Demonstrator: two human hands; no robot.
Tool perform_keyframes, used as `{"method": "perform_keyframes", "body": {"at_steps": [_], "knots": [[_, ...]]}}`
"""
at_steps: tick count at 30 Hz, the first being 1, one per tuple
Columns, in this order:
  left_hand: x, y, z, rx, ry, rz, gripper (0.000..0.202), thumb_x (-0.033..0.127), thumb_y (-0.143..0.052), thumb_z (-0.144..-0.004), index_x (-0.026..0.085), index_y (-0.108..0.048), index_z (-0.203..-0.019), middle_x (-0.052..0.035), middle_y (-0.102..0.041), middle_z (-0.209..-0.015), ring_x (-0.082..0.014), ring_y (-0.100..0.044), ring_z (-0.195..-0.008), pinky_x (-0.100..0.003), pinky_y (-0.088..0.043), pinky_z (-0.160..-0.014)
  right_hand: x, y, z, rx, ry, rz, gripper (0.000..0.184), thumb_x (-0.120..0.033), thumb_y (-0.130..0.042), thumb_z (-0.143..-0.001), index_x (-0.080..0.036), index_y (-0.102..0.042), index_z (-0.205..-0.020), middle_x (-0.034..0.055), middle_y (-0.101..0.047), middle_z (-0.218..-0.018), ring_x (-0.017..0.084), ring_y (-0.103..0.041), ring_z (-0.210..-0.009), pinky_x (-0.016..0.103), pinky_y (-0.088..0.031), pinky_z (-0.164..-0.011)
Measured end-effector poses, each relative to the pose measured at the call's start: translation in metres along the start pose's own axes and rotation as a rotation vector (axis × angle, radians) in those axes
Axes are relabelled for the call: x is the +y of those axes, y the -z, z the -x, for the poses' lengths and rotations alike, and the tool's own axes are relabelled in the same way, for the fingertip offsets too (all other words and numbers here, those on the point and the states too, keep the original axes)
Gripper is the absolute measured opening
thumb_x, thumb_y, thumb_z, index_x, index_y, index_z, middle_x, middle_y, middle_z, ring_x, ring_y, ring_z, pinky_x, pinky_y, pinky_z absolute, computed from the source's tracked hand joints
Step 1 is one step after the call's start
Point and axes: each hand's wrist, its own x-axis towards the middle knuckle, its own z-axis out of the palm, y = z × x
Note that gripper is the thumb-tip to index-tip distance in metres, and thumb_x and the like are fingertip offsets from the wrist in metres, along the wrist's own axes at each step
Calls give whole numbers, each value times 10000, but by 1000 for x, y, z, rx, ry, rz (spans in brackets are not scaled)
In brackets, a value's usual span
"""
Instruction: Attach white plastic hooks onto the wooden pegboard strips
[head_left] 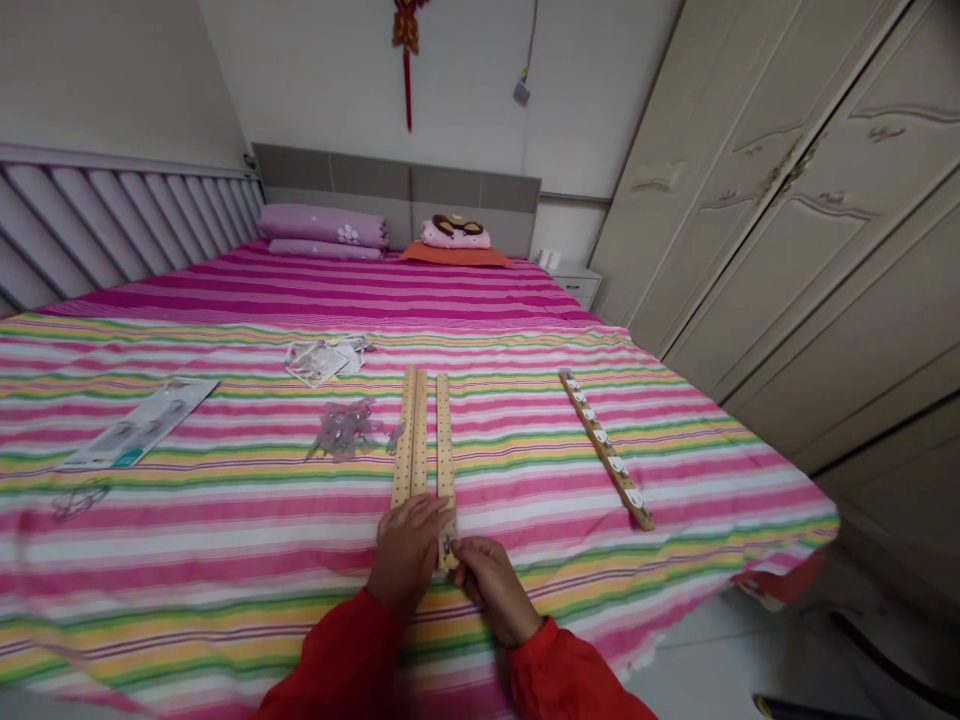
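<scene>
I am keeping both hands over the near end of a perforated wooden strip (445,440) that is lying lengthwise on the striped cloth (517,470). My left hand (409,545) is reaching across from the left, its fingers resting over the strip; I cannot tell whether they are gripping it. My right hand (491,580) is curling in from the right, fingertips meeting at a small metal piece (448,546) on that end; whether they are pinching it or only touching it, I cannot tell. Just left, two more perforated strips (407,440) are lying side by side, a small bag (395,437) touching them. Beyond it, a heap of clear bags (349,430) is sitting near. Well to the right, another strip (604,440) is carrying a row of white round pieces.
</scene>
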Motion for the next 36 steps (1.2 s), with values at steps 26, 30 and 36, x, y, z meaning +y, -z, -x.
{"method": "perform_keyframes", "body": {"at_steps": [26, 30, 36], "knots": [[-29, 15, -25, 20, 86, 53, 439, 383, -399, -879, 213, -540, -1259, -105, -568, -1298, -242, -491, -1216, -418, -354, -1005, -3, 1, 4, -56, 25, -9, 458, -561, -634, -692, -177, -521, -469, -65, -380, -330, 42, -206, -289, 236, -65, -362], [-61, 38, -61, 272, 276, 158, 280, 349, -528, -772, 171, -651, -949, -101, -667, -951, -231, -610, -920, -335, -452, -838, -6, 5, 4, 8, 89, 8, 526, -642, -586, -717, -182, -513, -472, -65, -353, -339, 50, -212, -304, 239, -95, -376], [-81, 36, -87, 253, 340, -7, 81, 249, -525, -701, 195, -542, -643, -15, -527, -628, -173, -520, -631, -269, -386, -611, 2, 19, -8, 41, 206, 60, 481, -613, -623, -716, -177, -526, -538, -54, -394, -411, 72, -289, -401, 249, -172, -437]]}}
